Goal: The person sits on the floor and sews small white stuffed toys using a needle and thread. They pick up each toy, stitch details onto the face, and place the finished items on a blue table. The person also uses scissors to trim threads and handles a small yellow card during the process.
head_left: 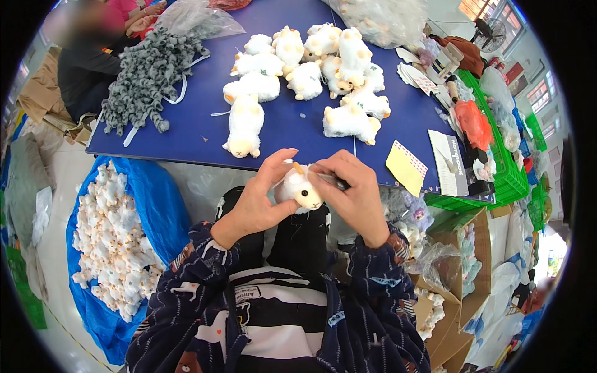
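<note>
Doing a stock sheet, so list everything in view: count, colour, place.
held toy: one, white, between both hands
plush toys: about a dozen, white, on table
table: one, blue, ahead
fluffy pile: one, grey, table's left
plastic bags: at least two, clear, far edge
papers: several, yellow and white, table's right
sack: one, blue, floor left
small pieces: uncountable, white, inside sack
crates: several, green, right
fan: one, dark, upper right
boxes: some, brown, lower right
co-worker: at least one, dark clothing, upper left
left hand: one, bare, on toy
right hand: one, bare, on toy
sleeves: two, navy, lower middle

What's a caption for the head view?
Left hand and right hand hold a white plush animal by a blue table.
</note>
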Demonstrator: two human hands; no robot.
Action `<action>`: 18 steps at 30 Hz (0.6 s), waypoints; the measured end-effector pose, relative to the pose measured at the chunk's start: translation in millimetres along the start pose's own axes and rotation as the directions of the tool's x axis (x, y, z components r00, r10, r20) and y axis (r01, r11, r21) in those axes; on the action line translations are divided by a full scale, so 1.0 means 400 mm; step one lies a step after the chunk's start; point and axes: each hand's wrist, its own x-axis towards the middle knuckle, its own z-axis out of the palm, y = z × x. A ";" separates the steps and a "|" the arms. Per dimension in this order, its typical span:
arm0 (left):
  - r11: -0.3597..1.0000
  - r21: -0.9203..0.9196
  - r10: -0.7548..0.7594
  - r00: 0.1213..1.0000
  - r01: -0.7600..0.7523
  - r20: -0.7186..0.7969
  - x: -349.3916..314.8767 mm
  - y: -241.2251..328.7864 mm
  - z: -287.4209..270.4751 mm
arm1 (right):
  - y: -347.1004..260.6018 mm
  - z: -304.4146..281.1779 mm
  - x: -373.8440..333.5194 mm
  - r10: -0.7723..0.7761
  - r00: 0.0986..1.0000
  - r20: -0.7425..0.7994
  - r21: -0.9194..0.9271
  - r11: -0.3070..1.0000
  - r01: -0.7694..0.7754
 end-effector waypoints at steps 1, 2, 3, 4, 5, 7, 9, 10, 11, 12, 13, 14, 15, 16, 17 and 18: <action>1.000 -0.009 0.010 1.000 -0.010 -0.009 0.000 -0.004 0.000 | 0.011 -0.001 0.004 -0.007 0.998 0.070 -0.015 1.000 0.008; 1.000 -0.016 0.020 1.000 -0.020 -0.019 0.000 -0.013 0.000 | 0.012 -0.003 -0.001 0.144 0.990 -0.008 0.191 0.972 -0.140; 0.999 -0.018 0.028 0.999 -0.029 -0.035 -0.002 -0.022 -0.006 | 0.014 0.000 -0.005 0.300 0.953 -0.047 0.402 0.879 -0.257; 0.999 -0.034 0.033 0.999 -0.034 -0.037 -0.001 -0.027 -0.011 | 0.017 -0.004 -0.012 0.453 0.890 -0.053 0.593 0.731 -0.337; 0.998 -0.051 0.038 0.998 -0.040 -0.040 0.000 -0.031 -0.016 | 0.071 -0.029 -0.031 0.258 0.965 0.053 0.847 0.500 -0.180; 0.994 -0.105 0.023 0.999 -0.027 -0.036 0.005 -0.040 -0.019 | 0.092 -0.038 -0.074 0.322 0.947 0.012 0.702 0.672 -0.237; 0.983 -0.183 -0.016 0.999 0.010 -0.033 0.001 -0.047 -0.017 | 0.060 -0.008 -0.091 0.316 0.939 -0.136 0.371 0.895 -0.247; 0.980 -0.200 -0.014 0.999 0.007 -0.031 0.000 -0.050 -0.017 | 0.063 -0.008 -0.102 0.192 0.974 -0.124 0.128 0.976 -0.176; 0.976 -0.217 -0.011 1.000 0.005 -0.028 -0.002 -0.054 -0.019 | 0.057 0.006 -0.108 0.131 0.980 -0.152 0.078 0.990 -0.120; 0.972 -0.234 -0.007 1.000 0.001 -0.029 -0.004 -0.056 -0.018 | 0.045 0.027 -0.110 0.066 0.982 -0.175 0.028 0.998 -0.062; 0.977 -0.211 0.010 0.999 -0.018 -0.039 -0.006 -0.062 -0.016 | 0.028 0.040 -0.113 0.076 0.982 -0.171 0.012 0.997 -0.075; 0.982 -0.187 0.028 0.998 -0.037 -0.049 -0.008 -0.070 -0.014 | 0.015 0.055 -0.104 0.012 0.982 -0.187 -0.020 1.000 -0.016; 0.985 -0.162 0.046 0.997 -0.055 -0.055 -0.008 -0.073 -0.013 | 0.011 0.069 -0.101 -0.006 0.981 -0.194 -0.042 0.999 -0.002; 0.993 -0.081 0.081 0.996 -0.084 -0.045 -0.006 -0.069 -0.013 | 0.008 0.081 -0.099 -0.025 0.979 -0.200 -0.064 0.998 0.012; 0.993 0.000 0.114 0.993 -0.114 -0.032 -0.002 -0.059 -0.014 | 0.008 0.096 -0.099 -0.046 0.974 -0.222 -0.129 0.991 0.017; 0.986 0.078 0.149 0.989 -0.147 -0.017 0.001 -0.056 -0.014 | 0.012 0.110 -0.100 -0.069 0.968 -0.241 -0.197 0.980 0.021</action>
